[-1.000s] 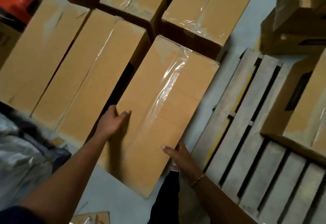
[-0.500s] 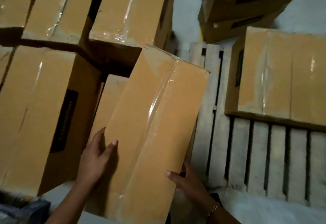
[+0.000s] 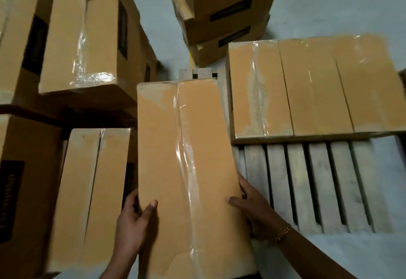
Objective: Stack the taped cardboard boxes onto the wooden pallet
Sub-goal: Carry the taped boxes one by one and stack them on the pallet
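I hold a long taped cardboard box in front of me, clear tape running down its top. My left hand grips its near left edge with the thumb on top. My right hand grips the near right edge. The box hangs over the left end of the wooden pallet, whose grey slats show to the right. A row of taped boxes lies across the pallet's far half, side by side.
More taped boxes stand on the floor to the left and far left. A leaning stack of boxes stands beyond the pallet. Pale floor shows near the pallet's front edge.
The box has swung from the floor pile on the left toward the pallet and now lies straighter in my view. Both hands kept their hold.
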Demonstrator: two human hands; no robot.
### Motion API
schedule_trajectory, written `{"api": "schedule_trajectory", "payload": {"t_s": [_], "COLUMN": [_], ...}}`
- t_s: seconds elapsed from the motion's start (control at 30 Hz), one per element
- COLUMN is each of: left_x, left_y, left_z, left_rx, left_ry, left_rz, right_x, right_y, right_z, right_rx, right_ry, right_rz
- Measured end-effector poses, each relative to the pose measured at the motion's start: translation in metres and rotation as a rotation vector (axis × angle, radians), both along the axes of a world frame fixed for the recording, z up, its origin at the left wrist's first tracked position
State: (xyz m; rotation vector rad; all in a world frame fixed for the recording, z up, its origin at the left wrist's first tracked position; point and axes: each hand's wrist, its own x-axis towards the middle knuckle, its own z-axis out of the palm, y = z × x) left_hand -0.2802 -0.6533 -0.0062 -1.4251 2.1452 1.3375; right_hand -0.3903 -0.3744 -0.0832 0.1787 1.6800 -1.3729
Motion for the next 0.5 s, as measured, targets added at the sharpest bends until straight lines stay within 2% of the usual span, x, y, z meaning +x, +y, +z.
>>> {"api": "schedule_trajectory", "payload": {"t_s": [0.23, 0.5], "left_x": [-0.055, -0.152], "left_y": [0.029, -0.019], "left_z": [-0.019, -0.077], "left_rx": [0.034, 0.036], "left_ry": [0.029, 0.049], "left_rz": [-0.084, -0.209], "right_x": [-0.047, -0.13], "right_y": [0.036, 0.001], "right_z": [-0.017, -0.056], "right_rx": [0.038, 0.095], "right_ry": [0.061, 0.109], "right_rz": [-0.012, -0.058]}}
